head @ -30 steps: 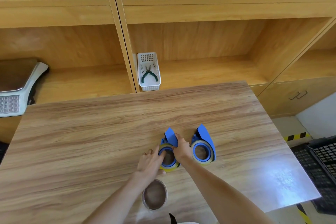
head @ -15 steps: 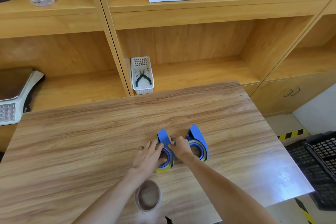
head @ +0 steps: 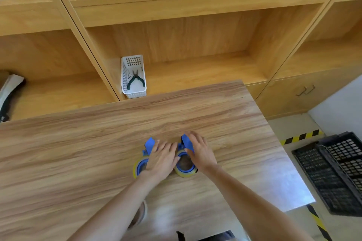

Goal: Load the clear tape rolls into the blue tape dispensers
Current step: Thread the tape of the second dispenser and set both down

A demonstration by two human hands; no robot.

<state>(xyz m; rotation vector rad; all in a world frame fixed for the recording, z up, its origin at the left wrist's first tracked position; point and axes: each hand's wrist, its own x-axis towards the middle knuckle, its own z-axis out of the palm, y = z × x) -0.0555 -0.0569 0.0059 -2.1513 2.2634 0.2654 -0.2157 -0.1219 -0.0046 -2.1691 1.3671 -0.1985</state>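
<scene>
**Pressing down on two blue dispensers, one under each hand**

Resting flat on the worktop (head: 78, 152), both blue tape dispensers sit side by side just ahead of me, their long axes running away from my body, tongues pointing toward the shelves. My left hand (head: 161, 159) lies palm-down, fingers spread, over the left dispenser (head: 149, 146); it covers most of the body, so I see only the blue tongue past my fingertips and a slice of the yellowish clear tape roll (head: 138, 166) at my wrist. My right hand (head: 199, 151) drapes over the right dispenser (head: 186, 143) from the outer side, thumb resting on the blue tongue, fingers loosely curled along the far flank. Its roll (head: 184, 170) shows as a ring with a dark core, directly beneath my palm's edge.

Each hand is the nearer one to its own dispenser, so neither needs to cross. Whether either hand truly grips or merely presses, I cannot tell. I judge both rolls seated, but the hubs are partly hidden. A third roll (head: 144, 211) lies close to my body, mostly concealed beneath my left forearm and blurred.
</scene>
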